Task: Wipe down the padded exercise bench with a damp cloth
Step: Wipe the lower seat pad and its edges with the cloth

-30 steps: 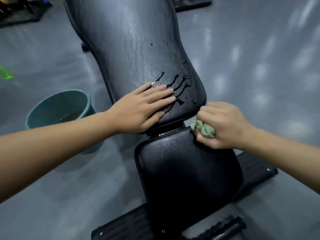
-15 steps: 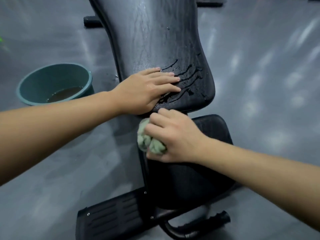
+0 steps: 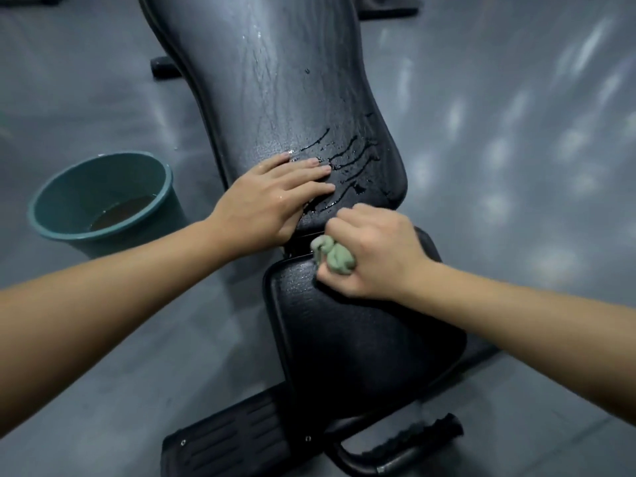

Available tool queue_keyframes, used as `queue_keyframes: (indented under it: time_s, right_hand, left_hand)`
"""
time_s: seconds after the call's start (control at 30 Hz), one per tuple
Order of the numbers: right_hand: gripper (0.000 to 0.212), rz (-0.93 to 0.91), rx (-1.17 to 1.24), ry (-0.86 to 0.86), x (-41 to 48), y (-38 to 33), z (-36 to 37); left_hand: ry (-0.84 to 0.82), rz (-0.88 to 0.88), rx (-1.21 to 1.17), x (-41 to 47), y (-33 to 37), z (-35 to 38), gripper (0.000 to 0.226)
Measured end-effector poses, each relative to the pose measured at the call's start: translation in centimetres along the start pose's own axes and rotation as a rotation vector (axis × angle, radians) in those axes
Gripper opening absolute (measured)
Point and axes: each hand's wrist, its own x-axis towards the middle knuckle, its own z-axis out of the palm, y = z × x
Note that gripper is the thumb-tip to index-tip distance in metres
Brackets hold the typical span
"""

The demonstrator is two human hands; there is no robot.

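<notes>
The black padded worktop (image 3: pixel 275 80) stands on a grey floor (image 3: pixel 516 166), its long back pad running toward 12 o'clock, wet with beads and dark streaks near its lower end. There the left grip (image 3: pixel 268 197) lies flat, fingers straight. On the seat pad (image 3: pixel 344 339) at 6 o'clock, by its top edge, the right grip (image 3: pixel 375 256) presses a balled green cloth (image 3: pixel 332 258) — and a teal bucket (image 3: pixel 96 180) of dark water sits on the floor at 9 o'clock.
</notes>
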Motion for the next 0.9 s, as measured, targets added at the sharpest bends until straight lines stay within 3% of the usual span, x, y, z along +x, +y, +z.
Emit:
queue_keyframes:
  time_s: [0.13, 0.27, 0.47, 0.57, 0.63, 0.77, 0.9]
  right_hand:
    - [0.028, -0.111, 0.144, -0.085, 1.2, -7.5, 2.7]
    - [0.039, -0.211, 0.207, -0.212, 1.1, -4.0, 1.6]
    - [0.036, 0.108, 0.069, -0.097, -3.5, 9.3, -3.1]
    - [0.033, 0.248, 0.044, -0.024, -5.6, 11.5, -3.9]
    - [0.031, 0.227, 0.036, 0.017, -5.6, 10.5, -3.4]
    - [0.028, 0.001, -0.019, -0.017, -1.6, 5.5, -2.1]
    - [0.033, 0.003, 0.046, -0.047, 1.2, -3.8, 1.3]
  left_hand:
    - [-0.004, -0.002, -0.018, 0.0, -0.2, -0.4, 0.041]
    - [0.004, -0.008, -0.005, 0.0, -0.1, -0.4, 0.043]
    - [-0.006, 0.007, 0.009, -0.8, 0.1, -0.2, 0.048]
    - [0.027, 0.017, 0.045, -1.1, 0.4, 0.3, 0.047]
    - [0.064, 0.008, 0.079, -1.1, 0.7, 0.6, 0.046]
    - [0.085, 0.015, 0.085, -1.3, 0.9, 0.7, 0.047]
    - [0.073, 0.019, 0.014, -1.4, 0.2, 0.5, 0.039]
